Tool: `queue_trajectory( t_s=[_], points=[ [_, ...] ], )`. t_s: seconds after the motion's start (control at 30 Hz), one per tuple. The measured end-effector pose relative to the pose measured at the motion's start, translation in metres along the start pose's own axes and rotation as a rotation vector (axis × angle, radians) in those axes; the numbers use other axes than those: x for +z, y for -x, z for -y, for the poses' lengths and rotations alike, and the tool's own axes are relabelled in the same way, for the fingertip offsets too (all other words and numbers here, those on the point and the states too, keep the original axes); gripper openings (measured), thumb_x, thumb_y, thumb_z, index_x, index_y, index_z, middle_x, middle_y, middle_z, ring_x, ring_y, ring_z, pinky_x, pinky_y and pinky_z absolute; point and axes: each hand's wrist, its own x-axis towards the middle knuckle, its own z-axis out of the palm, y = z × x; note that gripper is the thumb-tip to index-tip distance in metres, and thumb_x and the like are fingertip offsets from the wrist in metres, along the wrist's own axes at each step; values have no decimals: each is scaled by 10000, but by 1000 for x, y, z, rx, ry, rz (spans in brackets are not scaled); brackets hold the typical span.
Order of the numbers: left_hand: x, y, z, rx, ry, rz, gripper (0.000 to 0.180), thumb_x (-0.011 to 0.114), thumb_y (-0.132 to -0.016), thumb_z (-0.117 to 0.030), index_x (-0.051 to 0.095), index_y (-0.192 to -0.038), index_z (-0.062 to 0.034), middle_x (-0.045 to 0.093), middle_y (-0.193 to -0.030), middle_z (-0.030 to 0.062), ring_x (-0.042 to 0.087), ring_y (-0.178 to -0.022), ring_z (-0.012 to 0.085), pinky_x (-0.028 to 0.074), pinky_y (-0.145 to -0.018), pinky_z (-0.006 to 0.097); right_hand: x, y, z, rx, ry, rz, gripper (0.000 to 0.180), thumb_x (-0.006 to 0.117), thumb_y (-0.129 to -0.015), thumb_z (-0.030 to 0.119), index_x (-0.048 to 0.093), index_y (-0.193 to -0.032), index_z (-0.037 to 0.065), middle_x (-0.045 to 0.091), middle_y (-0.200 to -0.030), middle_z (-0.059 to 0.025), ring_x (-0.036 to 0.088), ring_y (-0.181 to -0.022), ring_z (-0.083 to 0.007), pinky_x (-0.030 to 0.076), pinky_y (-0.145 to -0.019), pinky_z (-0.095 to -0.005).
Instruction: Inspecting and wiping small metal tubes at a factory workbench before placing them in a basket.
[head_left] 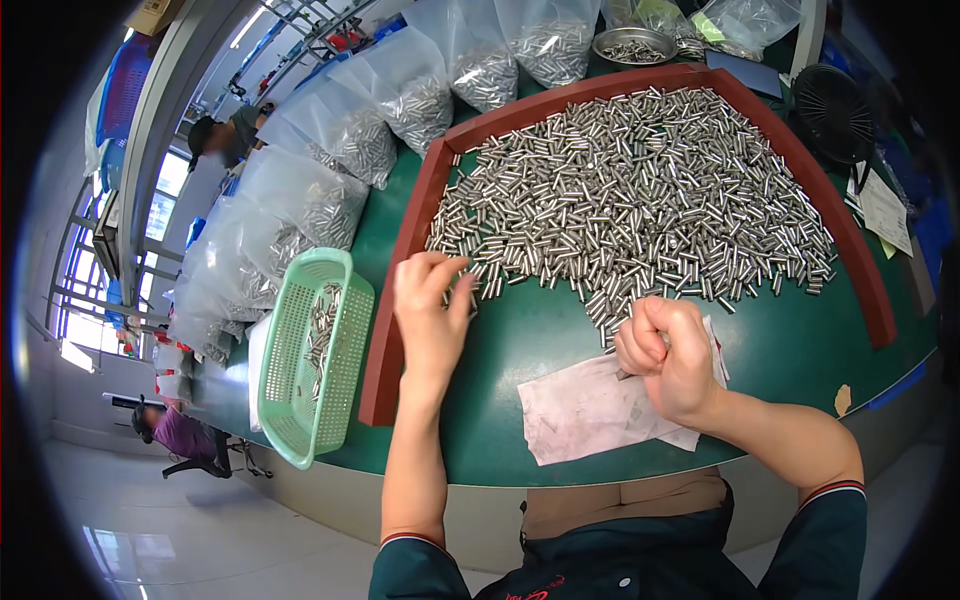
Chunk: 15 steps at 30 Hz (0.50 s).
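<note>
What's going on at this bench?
A person at a green table has both hands by a heap of small metal pins in a red frame. The left hand is at its left edge, thumb and fingers apart; the right hand is closed over a stained sheet, contents hidden. A green basket at left holds more pins; clear bags of metal parts stand beyond.
</note>
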Motion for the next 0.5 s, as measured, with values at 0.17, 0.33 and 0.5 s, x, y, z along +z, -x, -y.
queue_trajectory(
  t_s=[0.17, 0.33, 0.5],
  points=[
    [25, 2, -13, 49, 27, 197, 197, 647, -652, -23, 590, -840, -35, 511, -843, 80, 470, -833, 252, 377, -739, 343, 1, 0, 0, 0, -5, 3, 348, 330, -827, 172, 270, -496, 86, 261, -447, 17, 208, -428, -71, 183, -415, -239],
    [27, 4, -16, 87, -4, 231, 137, 640, -658, -26, 569, -775, -37, 521, -814, 72, 478, -798, 248, 373, -703, 342, -1, 0, 1, 8, 7, -4, 350, 336, -828, 169, 268, -494, 87, 270, -450, 16, 214, -430, -72, 191, -417, -239],
    [26, 3, -19, 108, -21, 245, 105, 627, -672, -28, 563, -754, -40, 528, -784, 70, 485, -764, 245, 365, -687, 339, 1, -2, 1, 21, 2, 0, 346, 334, -824, 161, 269, -492, 85, 273, -454, 18, 219, -431, -69, 194, -417, -238]
  ],
)
